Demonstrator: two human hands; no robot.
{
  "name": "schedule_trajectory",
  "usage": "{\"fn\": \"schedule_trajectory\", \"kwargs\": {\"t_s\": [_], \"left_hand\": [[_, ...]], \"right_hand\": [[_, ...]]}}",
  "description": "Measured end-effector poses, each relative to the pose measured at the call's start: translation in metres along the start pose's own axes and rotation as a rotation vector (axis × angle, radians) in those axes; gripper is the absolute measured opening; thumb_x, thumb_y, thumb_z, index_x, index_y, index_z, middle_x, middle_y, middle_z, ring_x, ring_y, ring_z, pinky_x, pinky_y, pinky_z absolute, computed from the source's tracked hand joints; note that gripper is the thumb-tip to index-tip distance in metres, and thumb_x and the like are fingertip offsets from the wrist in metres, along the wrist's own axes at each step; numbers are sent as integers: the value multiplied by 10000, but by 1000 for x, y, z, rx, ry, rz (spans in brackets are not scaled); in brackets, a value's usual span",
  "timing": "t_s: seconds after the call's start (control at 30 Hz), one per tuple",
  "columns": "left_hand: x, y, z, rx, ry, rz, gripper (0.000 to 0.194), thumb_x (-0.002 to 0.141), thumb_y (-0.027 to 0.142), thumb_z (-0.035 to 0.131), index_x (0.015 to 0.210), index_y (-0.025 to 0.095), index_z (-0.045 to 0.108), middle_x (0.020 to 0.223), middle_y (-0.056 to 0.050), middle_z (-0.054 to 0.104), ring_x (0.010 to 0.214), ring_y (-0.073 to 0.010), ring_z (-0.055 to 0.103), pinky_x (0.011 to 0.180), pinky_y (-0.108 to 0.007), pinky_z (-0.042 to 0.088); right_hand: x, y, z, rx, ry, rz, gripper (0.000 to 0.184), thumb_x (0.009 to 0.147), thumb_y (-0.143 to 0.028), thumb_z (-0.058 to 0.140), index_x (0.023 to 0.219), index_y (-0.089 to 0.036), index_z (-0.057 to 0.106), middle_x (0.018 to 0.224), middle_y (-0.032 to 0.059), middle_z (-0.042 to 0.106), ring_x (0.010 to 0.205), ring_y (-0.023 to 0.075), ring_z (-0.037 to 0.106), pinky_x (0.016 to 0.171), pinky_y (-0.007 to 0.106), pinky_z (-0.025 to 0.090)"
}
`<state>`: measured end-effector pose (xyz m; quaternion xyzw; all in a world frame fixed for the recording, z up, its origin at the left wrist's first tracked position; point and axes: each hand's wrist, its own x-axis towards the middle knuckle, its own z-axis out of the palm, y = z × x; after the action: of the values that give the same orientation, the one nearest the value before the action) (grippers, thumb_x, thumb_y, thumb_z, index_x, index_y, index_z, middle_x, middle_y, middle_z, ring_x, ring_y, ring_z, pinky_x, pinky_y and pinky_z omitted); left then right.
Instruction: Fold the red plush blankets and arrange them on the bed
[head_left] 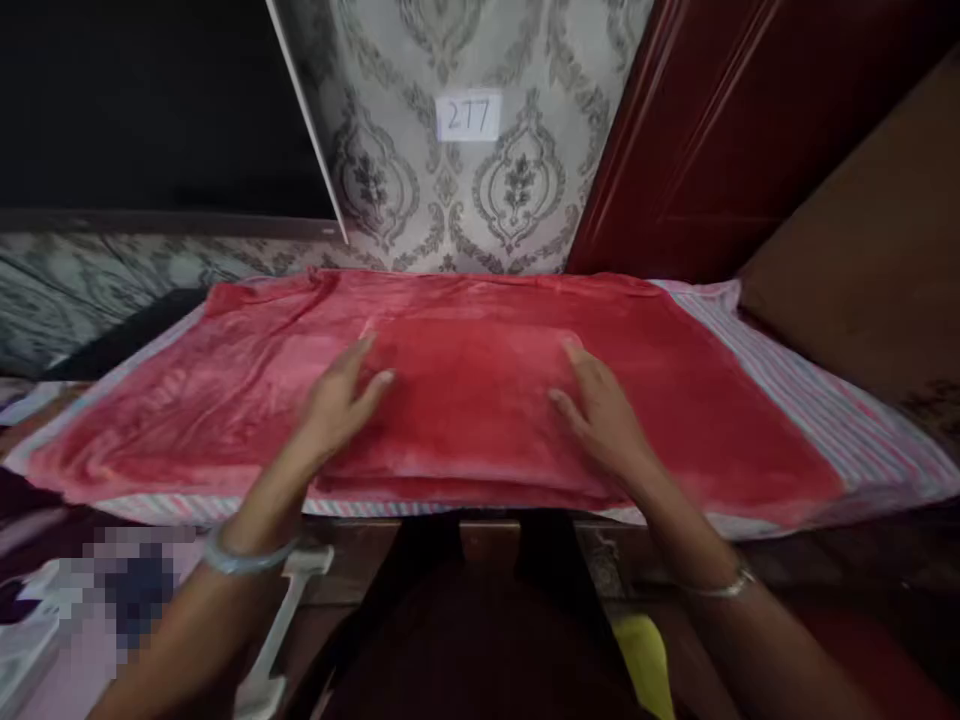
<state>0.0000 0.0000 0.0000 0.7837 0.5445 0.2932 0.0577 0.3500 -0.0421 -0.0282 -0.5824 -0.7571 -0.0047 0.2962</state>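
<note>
A folded red plush cloth (469, 400) lies in front of me as a flat rectangle on a wider spread of red plush fabric (697, 390). My left hand (341, 400) rests at its left side, fingers stretched forward and thumb apart. On the opposite side my right hand (600, 410) lies by the far right corner, its thumb also spread from the fingers. Both palms face inward and nothing is gripped in either one. To the left, the red fabric is wrinkled. Slight motion blur softens the fingertips.
A striped cloth (810, 400) shows beneath the red fabric along its right and front edges. Behind stands a patterned wall with a paper label (469, 116) reading 277. A dark screen (150, 110) is at left, a dark red door (697, 120) at right. Below sits something yellow (645, 660).
</note>
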Motion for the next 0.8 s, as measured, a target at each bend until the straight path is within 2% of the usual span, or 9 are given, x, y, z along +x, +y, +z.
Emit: {"fn": "schedule_trajectory", "kwargs": {"t_s": [0.1, 0.17, 0.3, 0.5, 0.8], "left_hand": [[34, 28, 25, 117, -162, 106, 716, 981, 541, 424, 1560, 121, 383, 1636, -161, 368, 1538, -282, 301, 1256, -511, 233], [49, 38, 39, 217, -261, 113, 706, 985, 526, 458, 1579, 156, 363, 1667, -160, 298, 1562, -314, 224, 1257, -567, 181], [51, 31, 65, 374, -409, 80, 686, 998, 510, 475, 1599, 210, 338, 1693, -161, 211, 1574, -361, 141, 1235, -649, 124], [33, 14, 90, 399, -412, 96, 722, 988, 569, 468, 1611, 239, 309, 1695, -168, 189, 1572, -388, 124, 1212, -698, 121], [31, 1, 102, 374, -389, 115, 714, 984, 574, 470, 1611, 275, 307, 1695, -152, 212, 1567, -393, 156, 1210, -702, 126]], "right_hand": [[51, -33, 18, -69, -155, -63, 673, 1013, -471, 457, 1586, -134, 355, 1648, 171, 300, 1532, 318, 246, 1226, 560, 241], [71, -45, 32, -120, -250, -67, 665, 1014, -484, 485, 1595, -188, 351, 1669, 146, 256, 1548, 322, 195, 1226, 585, 214], [73, -43, 62, -173, -366, -26, 655, 1025, -527, 470, 1596, -227, 357, 1680, 124, 228, 1555, 330, 158, 1227, 612, 166], [53, -29, 89, -181, -333, -34, 651, 1023, -532, 462, 1603, -260, 343, 1681, 97, 226, 1559, 323, 140, 1235, 603, 135], [54, -28, 96, -179, -356, -37, 642, 1024, -515, 464, 1599, -251, 353, 1672, 109, 248, 1553, 323, 172, 1234, 601, 142]]}}
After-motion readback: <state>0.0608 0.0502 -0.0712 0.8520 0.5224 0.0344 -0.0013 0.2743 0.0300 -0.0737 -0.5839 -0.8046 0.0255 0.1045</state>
